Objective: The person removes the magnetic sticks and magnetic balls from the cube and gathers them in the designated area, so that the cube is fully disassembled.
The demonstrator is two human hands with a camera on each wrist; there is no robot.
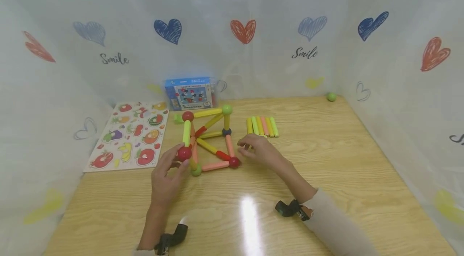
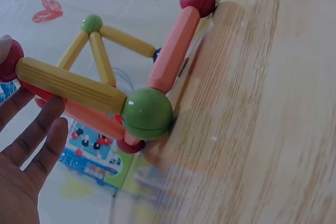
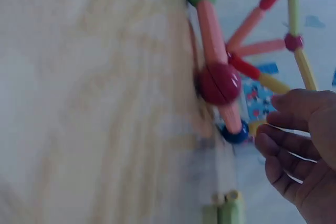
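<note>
A frame of magnetic rods and balls [image 1: 215, 166] stands on the table, its rods yellow, pink, red and light green. My left hand [image 1: 166, 175] pinches the red ball [image 1: 184, 153] at its upper near-left corner, thumb on one side and fingers on the other. Below that ball, a yellow rod [image 2: 71, 86] runs down to a green ball [image 2: 147, 114] at the table. My right hand [image 1: 259, 151] hovers just right of the frame with loosely bent fingers and nothing in them. Nearest to it are the red ball [image 1: 234, 162] at the lower right corner and a dark blue ball [image 1: 226, 131].
Several loose rods [image 1: 266, 126] lie in a row beyond my right hand. A blue toy box [image 1: 190, 94] stands at the back wall, and a fruit-picture board [image 1: 127, 135] lies at the left. One green ball [image 1: 331, 97] sits in the far right corner.
</note>
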